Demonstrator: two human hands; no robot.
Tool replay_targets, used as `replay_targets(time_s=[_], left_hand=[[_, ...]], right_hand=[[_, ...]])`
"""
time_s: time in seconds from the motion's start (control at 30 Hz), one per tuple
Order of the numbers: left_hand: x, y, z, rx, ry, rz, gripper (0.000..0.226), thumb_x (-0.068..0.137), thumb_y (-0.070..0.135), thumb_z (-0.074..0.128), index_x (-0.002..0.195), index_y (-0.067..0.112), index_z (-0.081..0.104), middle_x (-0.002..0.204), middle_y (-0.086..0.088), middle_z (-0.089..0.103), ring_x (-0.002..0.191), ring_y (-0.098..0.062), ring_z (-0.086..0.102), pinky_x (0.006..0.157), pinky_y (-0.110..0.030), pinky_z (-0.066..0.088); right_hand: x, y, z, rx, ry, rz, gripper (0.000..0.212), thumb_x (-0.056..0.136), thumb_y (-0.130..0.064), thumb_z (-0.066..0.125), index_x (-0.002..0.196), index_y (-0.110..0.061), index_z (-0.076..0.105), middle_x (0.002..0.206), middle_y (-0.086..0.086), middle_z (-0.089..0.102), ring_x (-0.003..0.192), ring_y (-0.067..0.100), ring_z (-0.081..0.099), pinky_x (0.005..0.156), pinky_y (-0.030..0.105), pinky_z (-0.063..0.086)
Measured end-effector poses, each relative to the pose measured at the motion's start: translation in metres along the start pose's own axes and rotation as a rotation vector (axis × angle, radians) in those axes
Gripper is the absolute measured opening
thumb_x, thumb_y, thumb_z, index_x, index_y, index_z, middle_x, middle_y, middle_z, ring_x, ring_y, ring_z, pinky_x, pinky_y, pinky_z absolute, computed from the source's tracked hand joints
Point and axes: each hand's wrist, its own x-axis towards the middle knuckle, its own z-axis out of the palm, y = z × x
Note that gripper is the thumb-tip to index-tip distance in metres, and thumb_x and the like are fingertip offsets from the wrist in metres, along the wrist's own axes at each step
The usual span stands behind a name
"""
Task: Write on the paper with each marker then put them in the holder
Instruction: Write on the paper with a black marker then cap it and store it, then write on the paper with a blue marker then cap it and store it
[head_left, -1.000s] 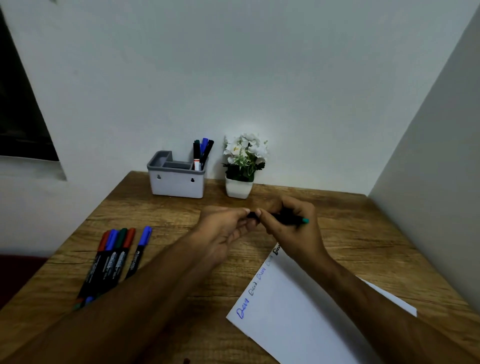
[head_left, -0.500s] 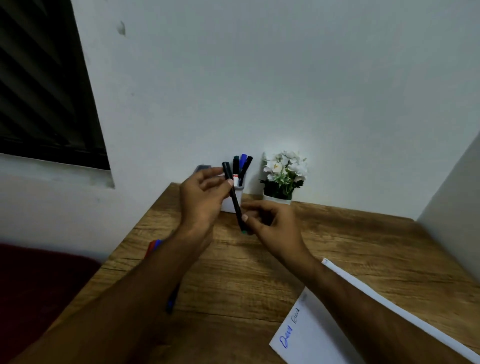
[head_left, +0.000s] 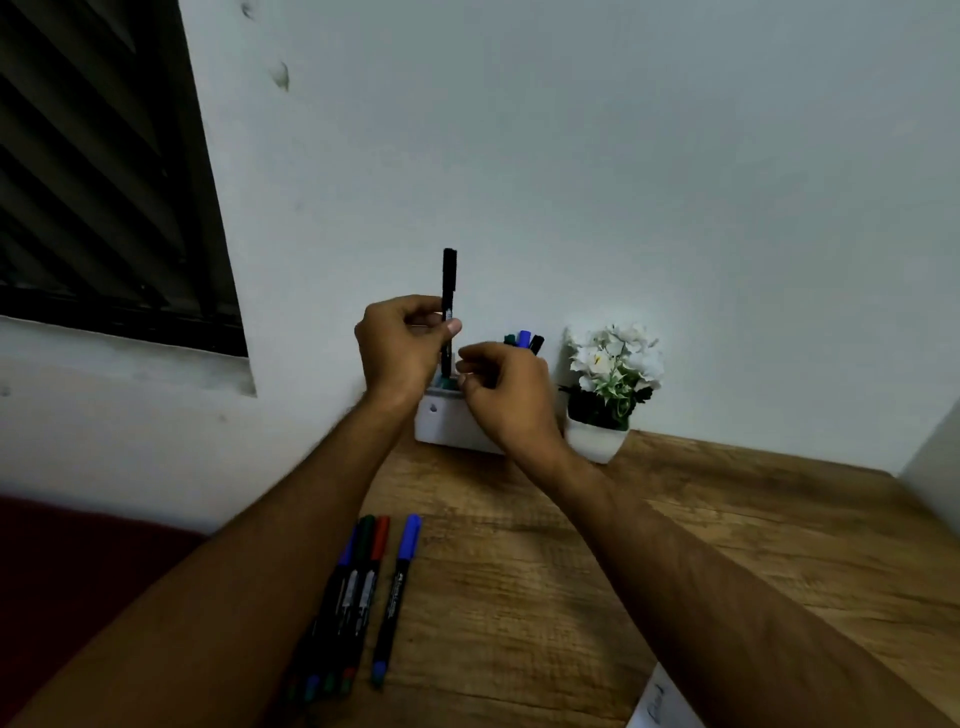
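My left hand (head_left: 402, 345) pinches a black marker (head_left: 449, 280) and holds it upright above the white holder (head_left: 447, 423), its lower end near the holder's opening. My right hand (head_left: 506, 392) hovers just right of the marker with fingers curled, holding nothing that I can see, and covers much of the holder. Several markers (head_left: 524, 340) stand in the holder behind my right hand. Several more markers (head_left: 363, 587) lie side by side on the wooden table, with a blue-capped one (head_left: 397, 592) slightly apart on the right. A corner of the paper (head_left: 657, 704) shows at the bottom right.
A small white pot of white flowers (head_left: 608, 384) stands right of the holder against the wall. The wooden table (head_left: 727, 545) ends at the wall behind and at a wall on the right. A dark window (head_left: 98, 171) is at the upper left.
My left hand has lifted the black marker upright over the holder. My right hand has let go of its lower end. The view has tilted up and the paper has mostly left the frame.
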Motion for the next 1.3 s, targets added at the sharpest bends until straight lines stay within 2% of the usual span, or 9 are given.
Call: replay_targets(time_s=[0.1,0.2,0.33,0.57,0.77,0.87,0.97,1.17,1.3], left_hand=[[0.016,-0.013,0.011,0.02,-0.005,-0.013,0.034,0.073,0.012,0.085,0.106,0.008,0.076,0.087,-0.001,0.075,0.082,-0.012,0.071,0.088,-0.031,0.058],[0.03,-0.028,0.019,0.056,0.001,-0.037,0.031,0.074,0.011,0.085,0.103,0.009,0.076,0.087,-0.001,0.075,0.081,-0.012,0.071,0.086,-0.032,0.059],[0.04,-0.045,0.028,0.174,-0.048,-0.062,0.034,0.075,0.014,0.084,0.108,0.009,0.075,0.096,-0.005,0.076,0.086,-0.013,0.07,0.08,-0.02,0.052],[0.033,-0.061,0.036,0.227,-0.02,-0.09,0.028,0.077,0.011,0.083,0.103,0.006,0.076,0.093,-0.008,0.075,0.089,-0.02,0.07,0.088,-0.031,0.056],[0.018,-0.053,0.016,0.271,-0.017,0.017,0.026,0.079,0.012,0.081,0.104,0.008,0.075,0.092,-0.005,0.075,0.085,-0.016,0.069,0.085,-0.03,0.057],[-0.002,-0.046,-0.001,0.304,-0.034,0.083,0.023,0.08,0.014,0.08,0.101,0.008,0.076,0.089,-0.004,0.074,0.082,-0.013,0.068,0.082,-0.029,0.058],[-0.025,-0.042,-0.022,0.423,-0.179,0.082,0.019,0.078,0.017,0.082,0.095,0.012,0.077,0.086,-0.002,0.075,0.079,-0.011,0.069,0.08,-0.029,0.058],[-0.074,-0.027,-0.051,0.815,-0.541,0.09,0.026,0.07,0.028,0.086,0.089,0.014,0.076,0.091,-0.001,0.071,0.079,-0.012,0.062,0.07,-0.024,0.048],[-0.091,-0.022,-0.052,0.945,-0.679,0.075,0.034,0.066,0.039,0.089,0.09,0.018,0.075,0.096,0.0,0.069,0.085,-0.013,0.062,0.076,-0.031,0.057]], right_hand=[[0.018,0.002,0.004,-0.006,0.009,0.028,0.04,0.089,0.001,0.063,0.128,-0.007,0.07,0.116,0.007,0.077,0.107,0.016,0.072,0.102,0.036,0.057],[0.023,0.005,0.008,0.022,0.011,0.049,0.039,0.09,0.001,0.064,0.127,-0.005,0.07,0.114,0.008,0.077,0.105,0.015,0.073,0.098,0.035,0.059],[0.021,0.013,0.009,0.054,0.008,0.045,0.036,0.088,0.003,0.064,0.122,-0.007,0.072,0.109,0.007,0.078,0.099,0.012,0.073,0.095,0.031,0.06],[0.02,0.028,0.006,0.025,0.002,0.049,0.032,0.089,0.002,0.064,0.118,-0.007,0.074,0.103,0.004,0.079,0.094,0.008,0.073,0.091,0.024,0.06],[0.007,0.026,0.006,0.007,0.006,0.019,0.028,0.089,0.0,0.067,0.113,-0.01,0.077,0.1,0.0,0.079,0.09,0.004,0.071,0.082,0.006,0.053],[-0.006,0.023,0.003,0.007,-0.005,0.003,0.022,0.09,-0.006,0.073,0.111,-0.011,0.078,0.101,-0.002,0.079,0.089,0.003,0.071,0.082,0.009,0.055],[-0.022,0.025,-0.002,-0.008,-0.041,-0.002,0.019,0.09,-0.009,0.075,0.108,-0.012,0.079,0.099,-0.001,0.078,0.088,0.005,0.071,0.084,0.021,0.061],[-0.054,0.032,-0.017,-0.056,-0.136,0.01,0.018,0.09,-0.009,0.075,0.108,-0.011,0.079,0.102,0.0,0.078,0.089,0.004,0.07,0.079,0.01,0.054],[-0.067,0.034,-0.024,-0.071,-0.152,0.012,0.02,0.09,-0.007,0.074,0.109,-0.01,0.078,0.101,0.001,0.078,0.088,0.003,0.069,0.081,0.014,0.056]])
